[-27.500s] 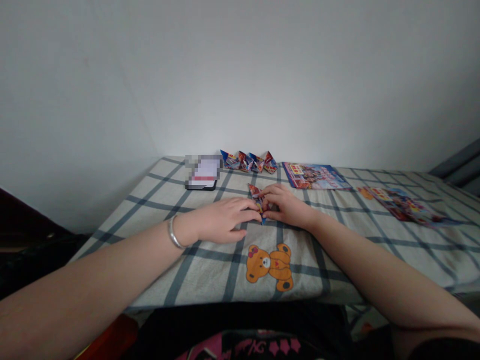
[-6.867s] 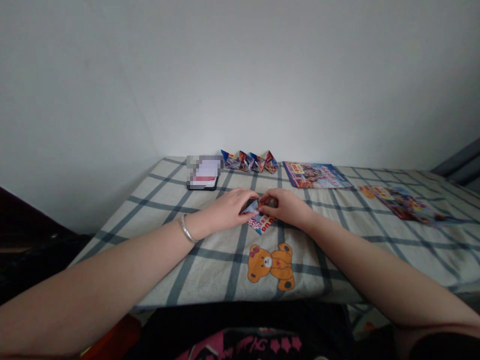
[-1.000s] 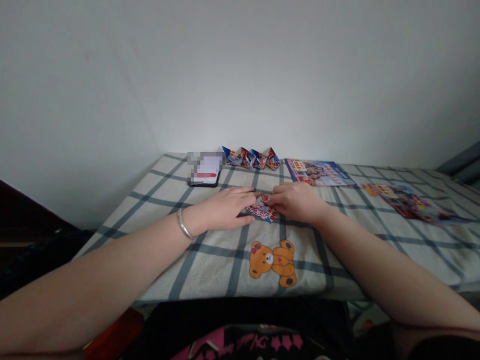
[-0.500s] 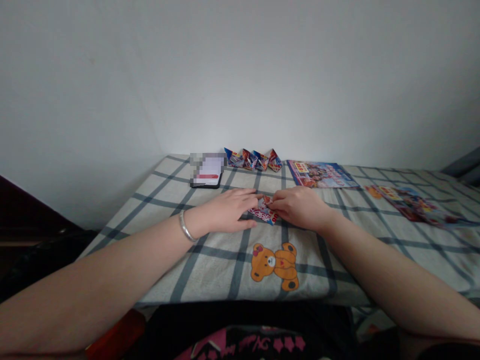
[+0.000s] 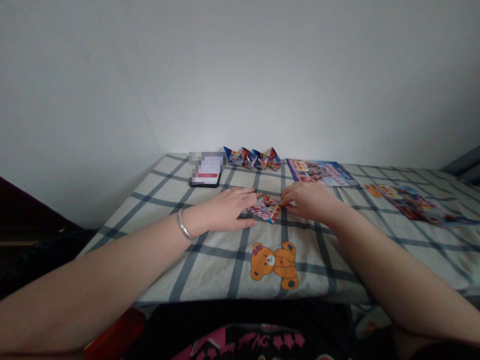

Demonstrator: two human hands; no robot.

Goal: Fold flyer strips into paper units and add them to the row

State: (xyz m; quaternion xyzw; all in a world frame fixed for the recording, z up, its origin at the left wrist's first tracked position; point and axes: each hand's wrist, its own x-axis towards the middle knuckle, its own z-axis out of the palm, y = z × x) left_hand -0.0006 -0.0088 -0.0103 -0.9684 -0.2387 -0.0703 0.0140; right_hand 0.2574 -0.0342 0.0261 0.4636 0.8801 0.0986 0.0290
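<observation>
A small piece of folded printed paper (image 5: pixel 267 210) lies on the checked cloth in front of me. My left hand (image 5: pixel 230 210) rests at its left side, fingers stretched out with the tips on the paper and the thumb apart. With bent fingers pressed together, my right hand (image 5: pixel 309 200) pinches the paper's right corner. Folded paper shapes (image 5: pixel 253 158) in the same kind of colourful print stand in a row behind, near the wall.
A phone (image 5: pixel 207 170) with a lit screen lies at the back left. Colourful printed sheets lie to the right, one flyer (image 5: pixel 326 173) near the wall and another flyer (image 5: pixel 423 204) farther right. An orange bear print (image 5: pixel 274 265) marks the tablecloth (image 5: pixel 210 265) near the front edge.
My right hand has slid slightly to the right and away, from on top of the paper to its right corner, uncovering more print. My left hand stays in place.
</observation>
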